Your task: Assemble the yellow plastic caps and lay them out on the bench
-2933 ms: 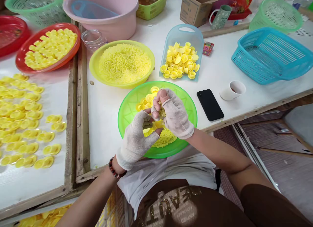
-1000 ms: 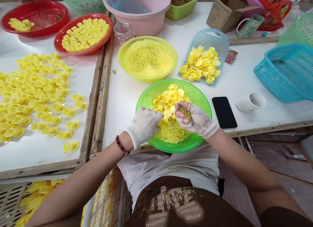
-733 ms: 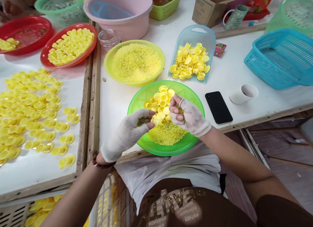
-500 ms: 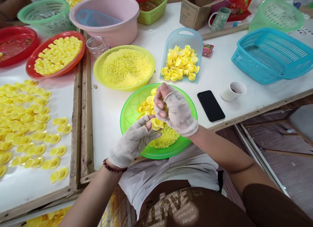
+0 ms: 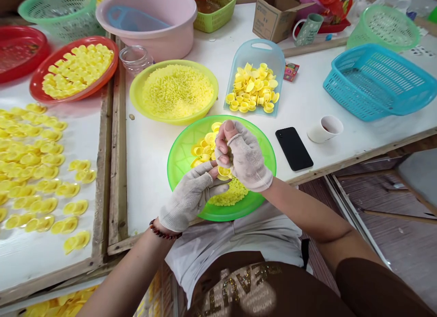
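My left hand (image 5: 194, 189), in a white fingerless glove, pinches a small yellow plastic cup (image 5: 224, 172) with a rim. Right above this cup, my right hand (image 5: 244, 153), gloved the same way, is curled into a fist with the thumb on top. The fist closes around yellow pellets, mostly hidden by the fingers. Both hands are over a green plate (image 5: 180, 157). On the plate lie more yellow cups (image 5: 205, 148) at the back and a heap of yellow pellets (image 5: 230, 194) at the front.
Behind the plate stand a yellow bowl (image 5: 134, 96) of pellets and a blue scoop tray (image 5: 254, 51) holding yellow cups. To the right are a black phone (image 5: 294, 148), a paper cup (image 5: 324, 129) and a blue basket (image 5: 378, 96). Yellow pieces (image 5: 37, 166) cover the left table.
My left hand has shifted slightly right, bringing the yellow cup closer under my right fist. The right fist stays nearly in place. The view has turned a little.
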Tool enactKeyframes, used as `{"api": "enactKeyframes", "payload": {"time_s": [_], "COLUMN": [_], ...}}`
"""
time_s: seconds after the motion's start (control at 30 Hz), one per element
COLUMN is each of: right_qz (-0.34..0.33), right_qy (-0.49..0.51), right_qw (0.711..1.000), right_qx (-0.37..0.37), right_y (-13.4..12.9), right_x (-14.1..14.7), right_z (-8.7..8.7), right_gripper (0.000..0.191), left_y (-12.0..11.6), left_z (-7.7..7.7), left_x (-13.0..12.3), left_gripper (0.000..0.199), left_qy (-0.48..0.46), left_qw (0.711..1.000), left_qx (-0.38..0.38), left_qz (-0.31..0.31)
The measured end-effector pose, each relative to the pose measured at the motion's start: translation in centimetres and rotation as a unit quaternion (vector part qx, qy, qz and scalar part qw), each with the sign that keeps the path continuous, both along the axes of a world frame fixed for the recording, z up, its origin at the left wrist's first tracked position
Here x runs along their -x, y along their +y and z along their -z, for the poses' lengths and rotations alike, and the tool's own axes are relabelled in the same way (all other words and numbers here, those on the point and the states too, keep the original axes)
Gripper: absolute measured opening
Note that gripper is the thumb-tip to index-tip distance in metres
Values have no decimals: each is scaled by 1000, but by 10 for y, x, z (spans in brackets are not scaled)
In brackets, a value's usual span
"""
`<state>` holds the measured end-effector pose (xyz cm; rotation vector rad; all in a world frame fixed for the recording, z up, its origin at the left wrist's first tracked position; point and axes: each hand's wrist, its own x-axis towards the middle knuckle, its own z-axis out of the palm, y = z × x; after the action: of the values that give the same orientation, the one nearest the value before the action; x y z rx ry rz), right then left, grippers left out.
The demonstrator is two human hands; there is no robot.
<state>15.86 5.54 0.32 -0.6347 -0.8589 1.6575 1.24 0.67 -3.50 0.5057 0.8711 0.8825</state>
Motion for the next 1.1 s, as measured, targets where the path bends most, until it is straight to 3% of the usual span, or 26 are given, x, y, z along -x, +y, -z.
{"api": "enactKeyframes", "payload": {"time_s": [0.13,0.4,0.53,0.6,0.67,0.7,0.83,0.9,1.0,1.1], "right_qz": [1,-16,-6,-46,-120,-160,-271,-267,-232,-217], "right_qy": [2,-46,-118,-199,-325,-399,-642,-696,-726,-749], "right_qw": [1000,998,993,979,936,897,673,598,537,507], "right_qx": [21,30,-10,-28,-69,-104,-246,-294,-363,-367], "right_y": [1,-6,-7,-9,-11,-12,-19,-23,-25,-22], "right_x": [-10,-18,-27,-35,-44,-48,-57,-59,-60,-55], "right_z": [0,9,2,2,7,11,39,52,64,65], "right_gripper": [43,40,40,39,37,35,27,27,33,33], "left_y": [0,-2,-5,-9,-16,-21,-51,-74,-112,-142], "left_z": [-1,-2,-9,-19,-28,-32,-38,-36,-28,-15], "left_x": [1,-5,-1,11,32,47,128,177,247,298], "left_gripper": [30,30,33,34,34,34,31,28,24,23], "left_qy": [-3,66,108,123,156,183,335,396,468,560], "left_qw": [1000,997,990,986,977,968,891,839,768,723], "left_qx": [19,-36,-63,-64,-66,-73,-102,-84,-40,-30], "left_qz": [-16,-24,-63,-94,-131,-154,-288,-364,-437,-403]}}
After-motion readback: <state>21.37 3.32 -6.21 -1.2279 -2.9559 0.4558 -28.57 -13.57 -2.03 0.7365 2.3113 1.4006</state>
